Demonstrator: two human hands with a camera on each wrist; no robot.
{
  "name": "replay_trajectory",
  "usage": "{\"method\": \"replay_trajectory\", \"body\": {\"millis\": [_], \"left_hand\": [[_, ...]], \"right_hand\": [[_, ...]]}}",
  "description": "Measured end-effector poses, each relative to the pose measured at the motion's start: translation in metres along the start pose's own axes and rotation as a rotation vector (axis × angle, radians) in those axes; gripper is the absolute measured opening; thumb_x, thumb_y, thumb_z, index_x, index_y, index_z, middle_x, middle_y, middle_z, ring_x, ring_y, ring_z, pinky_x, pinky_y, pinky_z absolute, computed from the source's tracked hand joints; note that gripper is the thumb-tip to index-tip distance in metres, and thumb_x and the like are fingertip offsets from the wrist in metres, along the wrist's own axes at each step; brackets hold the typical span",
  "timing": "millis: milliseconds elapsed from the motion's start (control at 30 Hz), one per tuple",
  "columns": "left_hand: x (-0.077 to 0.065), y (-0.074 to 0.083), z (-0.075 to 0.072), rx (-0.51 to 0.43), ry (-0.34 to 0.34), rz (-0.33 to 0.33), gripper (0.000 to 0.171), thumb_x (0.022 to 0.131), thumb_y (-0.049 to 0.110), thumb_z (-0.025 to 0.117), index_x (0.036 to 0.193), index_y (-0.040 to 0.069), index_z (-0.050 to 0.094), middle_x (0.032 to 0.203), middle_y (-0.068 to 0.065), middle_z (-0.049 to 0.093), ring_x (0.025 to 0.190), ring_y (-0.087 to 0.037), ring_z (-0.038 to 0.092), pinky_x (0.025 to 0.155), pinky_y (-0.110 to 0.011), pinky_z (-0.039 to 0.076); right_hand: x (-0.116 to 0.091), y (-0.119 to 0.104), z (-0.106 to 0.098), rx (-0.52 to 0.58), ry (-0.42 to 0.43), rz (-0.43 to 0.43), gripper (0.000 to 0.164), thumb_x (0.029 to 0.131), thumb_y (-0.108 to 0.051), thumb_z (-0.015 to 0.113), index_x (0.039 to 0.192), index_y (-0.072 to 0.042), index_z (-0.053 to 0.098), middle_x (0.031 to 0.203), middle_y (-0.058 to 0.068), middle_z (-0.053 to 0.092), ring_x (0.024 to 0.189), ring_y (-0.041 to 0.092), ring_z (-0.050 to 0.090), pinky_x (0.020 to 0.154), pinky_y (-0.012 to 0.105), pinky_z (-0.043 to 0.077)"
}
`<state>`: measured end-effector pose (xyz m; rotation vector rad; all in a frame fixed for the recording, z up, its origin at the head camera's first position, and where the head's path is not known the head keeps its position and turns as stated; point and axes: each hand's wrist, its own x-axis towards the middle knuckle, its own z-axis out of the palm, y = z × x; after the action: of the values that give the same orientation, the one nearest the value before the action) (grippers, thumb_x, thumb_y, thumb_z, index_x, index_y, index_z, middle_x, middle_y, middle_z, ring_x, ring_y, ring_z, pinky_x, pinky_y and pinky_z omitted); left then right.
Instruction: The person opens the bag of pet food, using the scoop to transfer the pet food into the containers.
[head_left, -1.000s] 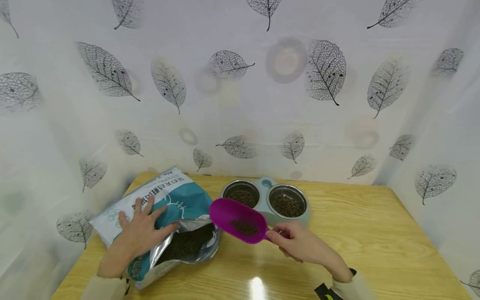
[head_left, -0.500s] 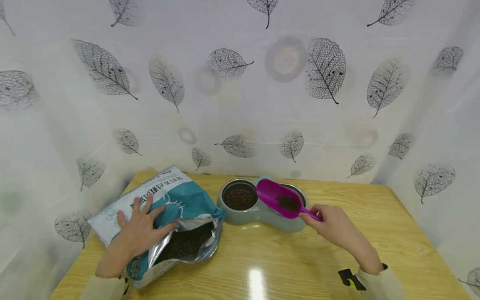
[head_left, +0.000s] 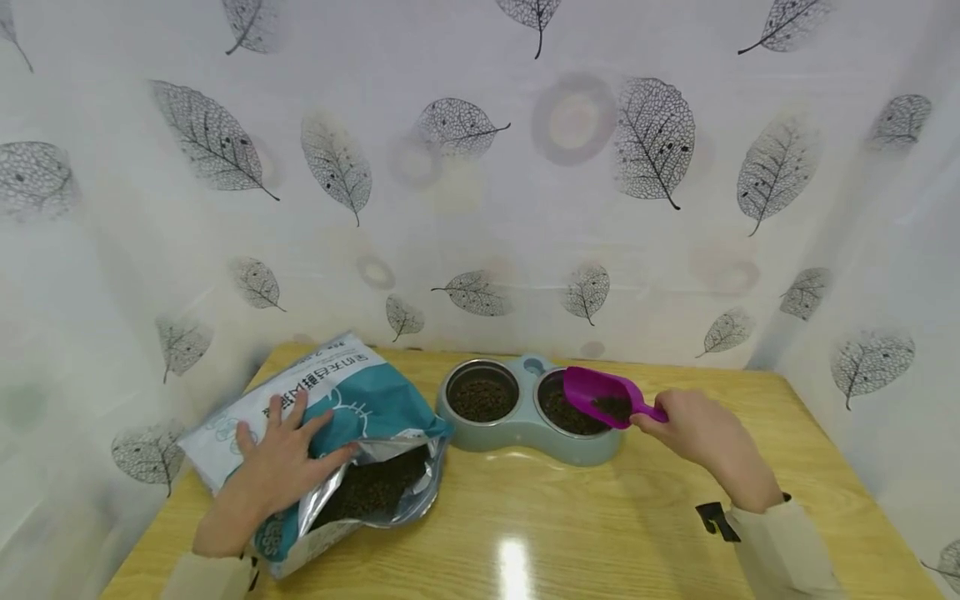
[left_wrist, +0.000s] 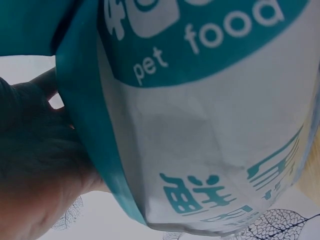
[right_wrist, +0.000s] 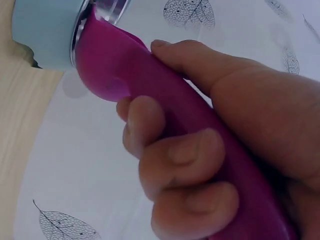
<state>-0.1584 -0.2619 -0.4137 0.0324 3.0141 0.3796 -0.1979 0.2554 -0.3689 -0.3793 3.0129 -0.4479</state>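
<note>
My right hand (head_left: 705,437) grips the handle of a magenta scoop (head_left: 596,387), fingers curled round it in the right wrist view. Some brown kibble (head_left: 615,407) lies in the scoop near its handle end. The scoop's front tips over the right bowl (head_left: 553,408) of a pale blue double pet feeder (head_left: 517,433); both metal bowls hold kibble. On the left, my left hand (head_left: 281,467) rests with spread fingers on a teal and white pet food bag (head_left: 390,392). The bag lies on its side, its open mouth facing front, with kibble inside.
A wooden table (head_left: 750,467) carries everything. Behind it and at both sides hangs a white curtain (head_left: 480,208) printed with dark leaves. The left bowl (head_left: 482,392) of the feeder stands close to the bag's corner.
The scoop of kibble has moved right, from between bag and feeder to over the right bowl, and it now tips in. Less kibble shows in it. My left hand stays put.
</note>
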Motion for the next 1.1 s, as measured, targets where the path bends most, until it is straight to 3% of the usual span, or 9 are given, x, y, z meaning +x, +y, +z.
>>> {"method": "replay_trajectory", "body": {"millis": [233, 367, 700, 1100], "left_hand": [[0.001, 0.001, 0.001, 0.016, 0.018, 0.004, 0.095, 0.090, 0.080, 0.049, 0.152, 0.008, 0.050, 0.165, -0.035, 0.018, 0.148, -0.066, 0.007, 0.100, -0.092, 0.005], [0.001, 0.000, 0.001, 0.025, 0.021, 0.003, 0.094, 0.090, 0.079, 0.050, 0.152, 0.008, 0.050, 0.165, -0.034, 0.019, 0.148, -0.066, 0.007, 0.100, -0.093, 0.006], [0.001, -0.001, 0.000, 0.020, 0.015, -0.003, 0.095, 0.090, 0.079, 0.049, 0.152, 0.008, 0.049, 0.165, -0.035, 0.017, 0.148, -0.066, 0.006, 0.100, -0.092, 0.006], [0.001, -0.001, 0.001, 0.016, 0.015, 0.001, 0.095, 0.090, 0.080, 0.048, 0.152, 0.008, 0.049, 0.165, -0.035, 0.017, 0.148, -0.066, 0.006, 0.101, -0.092, 0.004]], "right_hand": [[0.005, -0.008, -0.007, -0.047, -0.044, 0.038, 0.047, 0.096, -0.032, 0.069, 0.062, -0.016, 0.040, 0.059, -0.007, 0.030, 0.054, 0.009, 0.028, 0.050, 0.025, 0.026], [0.008, -0.012, -0.006, -0.063, -0.041, 0.012, 0.048, 0.095, -0.034, 0.070, 0.063, -0.017, 0.039, 0.060, -0.007, 0.029, 0.055, 0.008, 0.027, 0.050, 0.025, 0.025], [0.001, -0.014, -0.003, -0.122, 0.052, 0.037, 0.037, 0.095, -0.031, 0.071, 0.069, -0.013, 0.051, 0.059, -0.004, 0.037, 0.053, 0.011, 0.035, 0.047, 0.027, 0.028], [-0.003, -0.019, 0.007, -0.194, 0.185, -0.011, 0.043, 0.090, -0.032, 0.078, 0.067, -0.017, 0.046, 0.059, -0.006, 0.031, 0.053, 0.011, 0.033, 0.046, 0.027, 0.024]]}}
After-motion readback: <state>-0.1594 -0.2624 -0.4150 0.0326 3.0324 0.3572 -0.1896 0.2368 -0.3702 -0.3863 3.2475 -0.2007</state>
